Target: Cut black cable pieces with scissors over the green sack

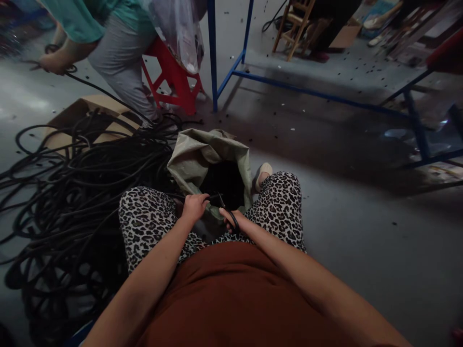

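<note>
My left hand [194, 207] is closed on a black rubber cord [214, 197], its end pointing right over the near rim of an open sack [188, 153]. Scissors with black handles [236, 225] are gripped in my right hand [228, 218]; their blades rise close to the cord's end. Whether the blades touch the cord I cannot tell. The sack stands between my knees, its mouth spread wide and its inside dark. To the left lies a large tangled heap of black cords [104, 168].
A cardboard box [58, 140] sits behind the heap. Beyond it a co-worker in a green top [81, 26] handles a black cord beside a red stool [177, 89]. A blue metal frame [214, 58] stands ahead, with small black bits scattered over the floor [347, 241].
</note>
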The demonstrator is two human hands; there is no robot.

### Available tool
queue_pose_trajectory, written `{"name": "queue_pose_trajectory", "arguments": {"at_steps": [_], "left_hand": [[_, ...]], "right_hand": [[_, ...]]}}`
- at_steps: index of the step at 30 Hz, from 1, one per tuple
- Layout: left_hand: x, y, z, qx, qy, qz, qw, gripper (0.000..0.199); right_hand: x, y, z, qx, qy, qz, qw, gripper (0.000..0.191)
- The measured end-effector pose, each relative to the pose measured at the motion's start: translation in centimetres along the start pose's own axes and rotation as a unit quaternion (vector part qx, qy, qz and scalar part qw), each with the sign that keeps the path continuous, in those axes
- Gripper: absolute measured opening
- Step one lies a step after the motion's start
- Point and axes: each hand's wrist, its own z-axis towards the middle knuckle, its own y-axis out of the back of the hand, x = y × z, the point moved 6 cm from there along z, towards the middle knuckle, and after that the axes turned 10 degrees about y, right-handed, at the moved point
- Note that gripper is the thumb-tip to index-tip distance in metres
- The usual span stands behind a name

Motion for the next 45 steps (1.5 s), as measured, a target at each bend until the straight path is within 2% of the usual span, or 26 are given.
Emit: {"name": "queue_pose_trajectory", "arguments": {"at_steps": [19,25,31,39,45], "left_hand": [[-0.2,-0.4,-0.1,0.018,-0.019,-0.021,0.999,0.029],[-0.3,-0.5,-0.1,0.025,-0.023,-0.032,0.999,0.030],[0.4,-0.1,0.2,0.003,0.003,-0.017,1.000,0.030],[0.5,-0.4,0.0,0.002,-0.017,0.038,0.999,0.025],[0.5,-0.5,-0.2,0.011,-0.020,0.047,0.999,0.025]], "right_hand": [[0.0,0.1,0.0,-0.014,-0.008,0.008,1.000,0.048],[0.4,0.2,-0.2,-0.009,0.018,-0.010,1.000,0.049],[1.1,0.8,-0.7,-0.047,0.026,-0.021,0.998,0.046],[-0.7,1.0,0.7,-0.057,0.017,-0.036,0.998,0.044],[-0.7,0.9,0.3,-0.044,0.005,-0.056,0.997,0.043]]}}
